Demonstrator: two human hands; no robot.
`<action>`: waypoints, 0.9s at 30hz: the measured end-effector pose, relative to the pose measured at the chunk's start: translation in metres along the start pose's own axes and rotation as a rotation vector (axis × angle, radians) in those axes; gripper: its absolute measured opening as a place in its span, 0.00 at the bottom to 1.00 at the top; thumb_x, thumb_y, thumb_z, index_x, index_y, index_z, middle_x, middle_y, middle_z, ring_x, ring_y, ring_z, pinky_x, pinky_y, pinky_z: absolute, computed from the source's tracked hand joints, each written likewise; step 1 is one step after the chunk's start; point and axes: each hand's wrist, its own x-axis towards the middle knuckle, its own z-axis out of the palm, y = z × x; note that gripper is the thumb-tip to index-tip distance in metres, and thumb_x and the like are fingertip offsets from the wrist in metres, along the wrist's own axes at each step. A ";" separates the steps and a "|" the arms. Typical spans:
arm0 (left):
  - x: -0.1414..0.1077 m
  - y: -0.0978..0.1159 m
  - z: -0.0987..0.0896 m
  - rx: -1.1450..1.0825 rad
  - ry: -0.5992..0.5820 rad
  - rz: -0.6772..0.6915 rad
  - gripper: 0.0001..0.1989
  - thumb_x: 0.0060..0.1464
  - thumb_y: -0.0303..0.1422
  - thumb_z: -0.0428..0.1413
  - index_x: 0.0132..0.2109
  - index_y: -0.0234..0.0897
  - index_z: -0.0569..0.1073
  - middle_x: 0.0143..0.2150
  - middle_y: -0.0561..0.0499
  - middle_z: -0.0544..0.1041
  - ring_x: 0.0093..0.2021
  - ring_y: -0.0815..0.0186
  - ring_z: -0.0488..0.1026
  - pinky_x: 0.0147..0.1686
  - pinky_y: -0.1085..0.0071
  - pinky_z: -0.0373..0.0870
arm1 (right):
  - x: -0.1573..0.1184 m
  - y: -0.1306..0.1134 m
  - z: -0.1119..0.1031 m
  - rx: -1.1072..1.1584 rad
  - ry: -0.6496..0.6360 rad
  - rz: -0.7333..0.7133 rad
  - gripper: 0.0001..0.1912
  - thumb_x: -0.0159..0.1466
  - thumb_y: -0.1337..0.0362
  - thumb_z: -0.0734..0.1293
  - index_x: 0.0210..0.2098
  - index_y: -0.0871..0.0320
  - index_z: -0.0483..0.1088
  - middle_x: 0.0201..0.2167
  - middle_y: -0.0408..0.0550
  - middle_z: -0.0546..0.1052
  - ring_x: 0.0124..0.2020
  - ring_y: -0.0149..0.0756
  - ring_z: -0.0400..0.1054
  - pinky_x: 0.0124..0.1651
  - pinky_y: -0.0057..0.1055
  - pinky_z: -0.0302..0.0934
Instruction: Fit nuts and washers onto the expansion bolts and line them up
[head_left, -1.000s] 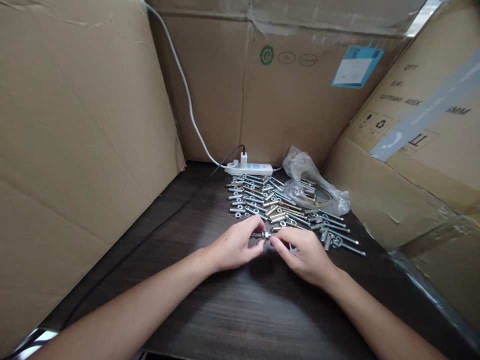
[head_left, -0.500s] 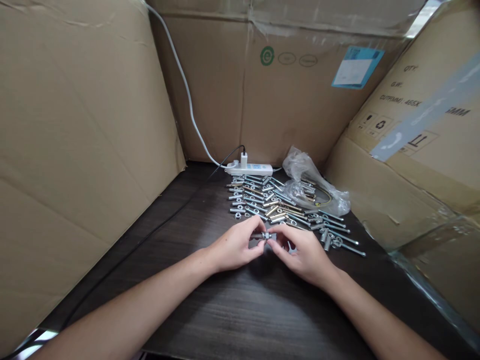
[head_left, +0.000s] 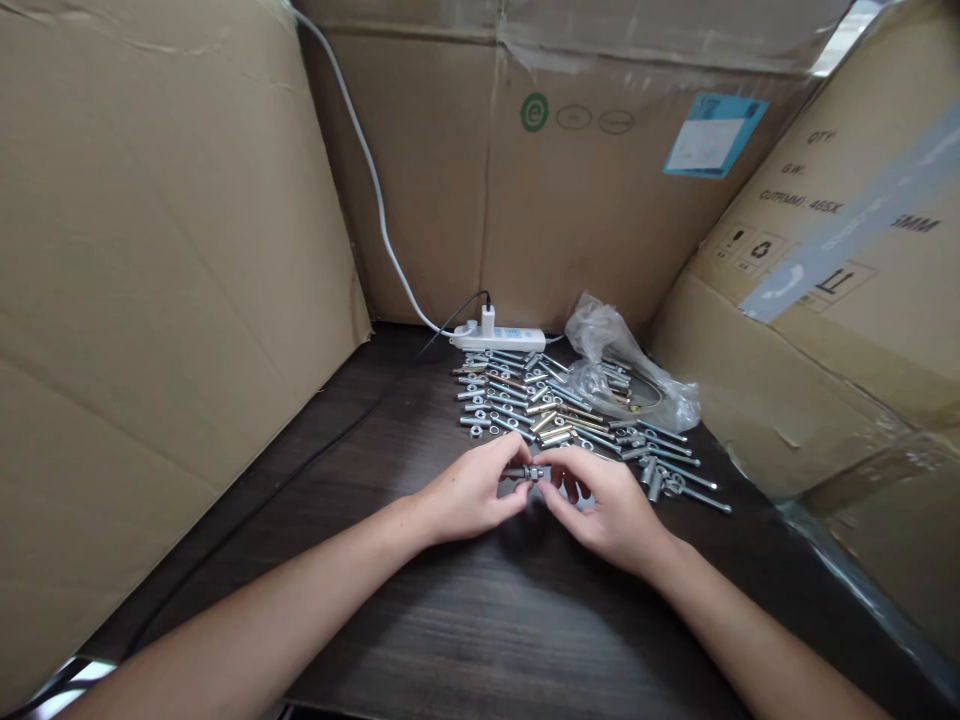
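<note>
Between my hands, above the dark table [head_left: 450, 610], a metal bolt [head_left: 514, 473] lies level with a nut [head_left: 535, 474] at its right end. The thumb and fingers of my left hand [head_left: 472, 488] are closed on the bolt's shaft. My right hand [head_left: 606, 497] pinches at the nut from the right, thumb below and index finger above. Behind my hands, several bolts, sleeves, washers and nuts [head_left: 510, 390] are laid out in rough rows. More bolts [head_left: 694, 480] lie to the right of my right hand.
A white power strip [head_left: 517, 339] with a plugged-in adapter [head_left: 488, 320] stands at the back. Beside it lies a clear plastic bag [head_left: 611, 350]. A black cable [head_left: 300, 468] crosses the table's left side. Cardboard walls [head_left: 420, 180] surround the table.
The fingertips of my right hand have shifted slightly at the nut, and a little more of the bolt's right end shows. My left hand keeps its place.
</note>
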 end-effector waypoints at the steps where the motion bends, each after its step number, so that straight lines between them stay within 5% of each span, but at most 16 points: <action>1: 0.000 0.000 0.000 0.002 -0.001 0.001 0.06 0.55 0.29 0.51 0.41 0.37 0.64 0.38 0.52 0.71 0.36 0.68 0.68 0.36 0.73 0.66 | 0.000 0.000 0.000 0.000 -0.012 0.003 0.11 0.61 0.66 0.63 0.43 0.55 0.68 0.28 0.42 0.73 0.24 0.28 0.64 0.30 0.26 0.58; 12: 0.000 -0.001 0.001 0.035 0.016 -0.007 0.04 0.55 0.29 0.50 0.39 0.36 0.64 0.36 0.52 0.70 0.34 0.68 0.67 0.34 0.73 0.65 | 0.001 0.000 -0.001 -0.023 -0.059 -0.007 0.12 0.65 0.63 0.59 0.29 0.58 0.70 0.24 0.44 0.72 0.25 0.30 0.64 0.31 0.26 0.56; 17: 0.000 0.000 0.000 0.016 0.001 -0.018 0.06 0.54 0.29 0.51 0.40 0.36 0.65 0.37 0.51 0.71 0.36 0.67 0.67 0.35 0.72 0.66 | -0.001 -0.001 -0.002 0.028 0.026 -0.009 0.05 0.62 0.65 0.62 0.36 0.57 0.69 0.24 0.43 0.72 0.23 0.29 0.64 0.29 0.26 0.58; 27: 0.000 -0.001 0.000 0.023 0.006 -0.004 0.06 0.54 0.29 0.51 0.41 0.37 0.65 0.38 0.52 0.71 0.36 0.68 0.68 0.36 0.73 0.66 | 0.000 0.000 0.000 -0.008 -0.027 0.005 0.10 0.62 0.65 0.62 0.44 0.56 0.68 0.27 0.43 0.73 0.24 0.29 0.64 0.30 0.27 0.59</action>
